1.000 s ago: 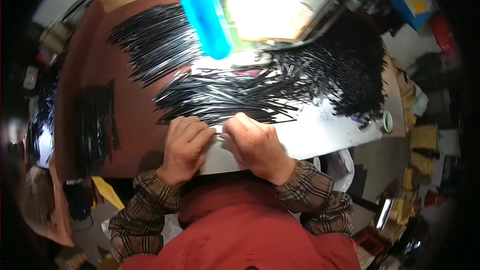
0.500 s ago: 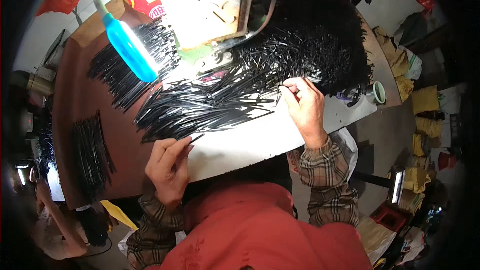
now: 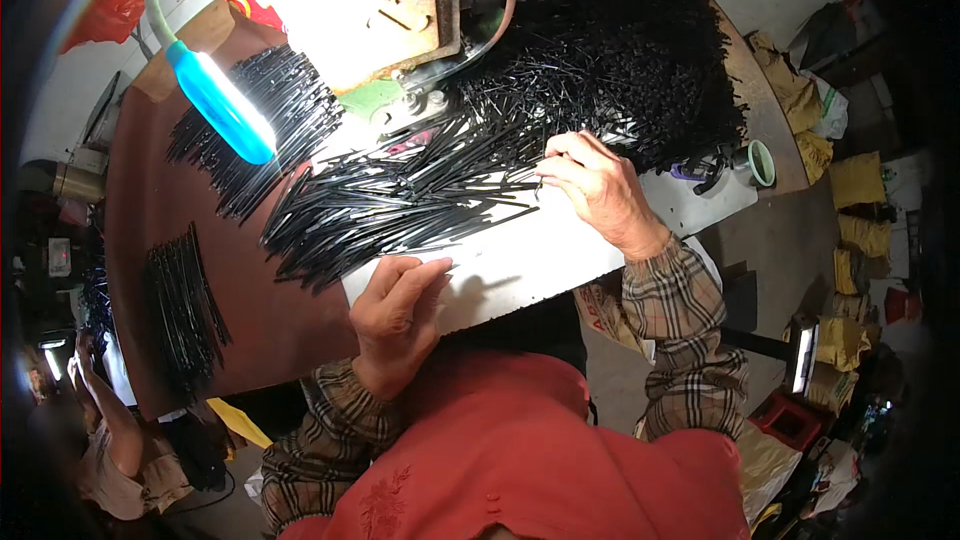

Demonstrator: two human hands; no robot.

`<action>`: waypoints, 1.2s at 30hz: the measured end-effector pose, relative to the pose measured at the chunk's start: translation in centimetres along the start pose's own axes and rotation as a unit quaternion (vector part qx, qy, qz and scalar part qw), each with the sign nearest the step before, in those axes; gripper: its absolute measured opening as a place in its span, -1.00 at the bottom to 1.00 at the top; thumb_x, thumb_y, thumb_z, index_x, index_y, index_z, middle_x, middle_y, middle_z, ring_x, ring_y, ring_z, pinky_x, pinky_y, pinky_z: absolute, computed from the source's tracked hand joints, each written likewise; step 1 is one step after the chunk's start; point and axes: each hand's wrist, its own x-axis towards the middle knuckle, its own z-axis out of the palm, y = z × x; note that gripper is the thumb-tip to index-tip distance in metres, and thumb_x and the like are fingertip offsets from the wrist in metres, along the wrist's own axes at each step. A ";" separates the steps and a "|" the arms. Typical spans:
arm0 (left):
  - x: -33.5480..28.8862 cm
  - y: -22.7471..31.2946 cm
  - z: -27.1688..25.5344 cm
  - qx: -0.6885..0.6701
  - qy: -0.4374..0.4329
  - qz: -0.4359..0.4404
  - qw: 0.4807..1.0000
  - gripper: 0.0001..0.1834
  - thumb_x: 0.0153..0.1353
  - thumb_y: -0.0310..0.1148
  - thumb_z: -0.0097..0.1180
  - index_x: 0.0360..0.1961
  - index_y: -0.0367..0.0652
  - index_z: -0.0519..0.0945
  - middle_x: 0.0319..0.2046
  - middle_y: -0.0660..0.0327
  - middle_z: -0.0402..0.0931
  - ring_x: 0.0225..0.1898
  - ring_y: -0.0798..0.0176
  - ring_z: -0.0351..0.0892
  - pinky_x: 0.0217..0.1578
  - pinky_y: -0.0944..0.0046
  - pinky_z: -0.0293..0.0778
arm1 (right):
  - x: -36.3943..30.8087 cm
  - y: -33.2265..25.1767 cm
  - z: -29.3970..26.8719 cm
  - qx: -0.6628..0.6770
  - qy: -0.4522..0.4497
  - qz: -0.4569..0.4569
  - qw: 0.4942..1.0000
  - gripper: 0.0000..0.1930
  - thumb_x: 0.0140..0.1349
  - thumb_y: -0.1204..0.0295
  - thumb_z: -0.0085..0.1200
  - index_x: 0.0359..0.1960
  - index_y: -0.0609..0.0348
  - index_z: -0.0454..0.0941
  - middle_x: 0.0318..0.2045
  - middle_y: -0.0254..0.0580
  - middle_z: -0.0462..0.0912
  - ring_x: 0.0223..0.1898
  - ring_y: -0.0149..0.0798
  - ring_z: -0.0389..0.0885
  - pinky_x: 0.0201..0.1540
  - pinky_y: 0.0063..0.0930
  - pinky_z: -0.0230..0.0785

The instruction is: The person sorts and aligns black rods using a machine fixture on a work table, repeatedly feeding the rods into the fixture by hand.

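Note:
A loose pile of thin black strips (image 3: 390, 190) lies across the white board (image 3: 510, 275) in front of me. My right hand (image 3: 605, 192) is at the pile's right end, thumb and fingers pinched on a short dark end of a black strip. Lower down, at the pile's near edge, my left hand (image 3: 402, 315) is closed, thumb against the fingers. Whatever those fingertips hold, if anything, is too small to make out. A much larger heap of black pieces (image 3: 620, 50) rises beyond my right hand.
A machine with a worn light-coloured plate (image 3: 350, 15) stands over the pile. Beside it hangs a blue lamp (image 3: 222, 105). Sorted black bundles (image 3: 188, 305) lie on the brown tabletop (image 3: 270, 330). A small green-rimmed cup (image 3: 758, 164) stands right. Another person's arm (image 3: 118, 410) shows far left.
My left hand has moved right along the pile's near edge; the strip that stuck out of its fingers no longer shows. My right hand has shifted slightly left, still pinching.

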 end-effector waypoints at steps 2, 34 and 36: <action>-0.1 -0.2 0.0 0.002 0.002 -0.003 1.000 -0.75 0.04 -0.67 0.22 -0.23 -0.20 0.64 -0.46 0.20 0.44 -0.47 0.27 0.46 -0.47 0.34 0.40 | 0.1 0.1 0.0 -0.022 0.010 -0.041 0.999 -0.87 0.02 0.61 0.14 -0.35 0.19 0.57 -0.34 -0.29 0.52 -0.31 -0.27 0.58 -0.33 -0.41 0.50; 6.6 -2.1 -2.4 -0.365 -0.020 -0.352 0.861 -0.82 0.20 -0.45 0.15 -0.19 -0.27 0.55 -0.49 0.38 0.45 -0.59 0.59 0.28 -0.63 0.56 0.15 | 4.1 -8.9 6.0 0.415 0.062 0.242 0.875 -0.89 0.14 0.61 0.17 -0.34 0.29 0.48 -0.48 -0.24 0.61 -0.45 -0.48 0.60 -0.40 -0.61 0.47; 6.7 -2.2 -2.2 -0.357 0.002 -0.332 0.873 -0.84 0.21 -0.46 0.14 -0.19 -0.27 0.55 -0.50 0.40 0.45 -0.60 0.61 0.26 -0.63 0.57 0.14 | 4.4 -8.7 6.2 0.344 0.040 0.214 0.913 -0.92 0.17 0.61 0.14 -0.31 0.30 0.51 -0.46 -0.23 0.62 -0.45 -0.48 0.60 -0.39 -0.62 0.46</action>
